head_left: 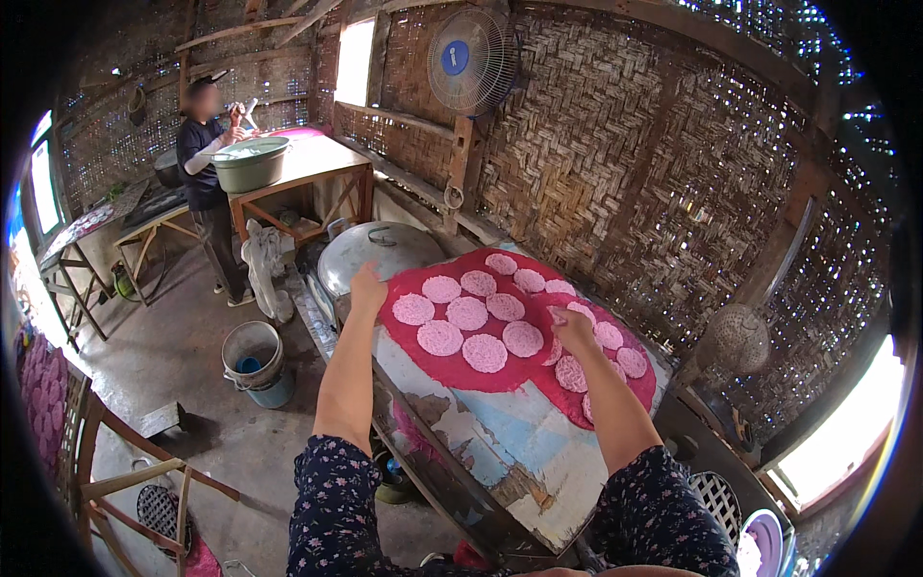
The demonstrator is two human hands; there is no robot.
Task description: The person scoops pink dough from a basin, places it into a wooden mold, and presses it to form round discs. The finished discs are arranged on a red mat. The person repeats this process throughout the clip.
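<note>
A deep pink-red cloth (452, 370) lies over the worn table (461, 433), with several pale pink, rough-textured round discs (466, 313) laid out on it. At the cloth's far left corner, beside a domed metal lid (361, 252), my left hand (367, 289) is closed on its edge. My right hand (574, 332) pinches the cloth's right edge, where it meets a second red stretch bearing more pink discs (632, 363). My right hand and forearm partly cover some of those discs.
A standing person (204, 154) works by a large green tub (252, 165) on a wooden table (317, 159). Buckets (255, 361) stand on the floor to the left. A fan (471, 62) hangs on the woven wall. A wooden stand (144, 471) is at lower left.
</note>
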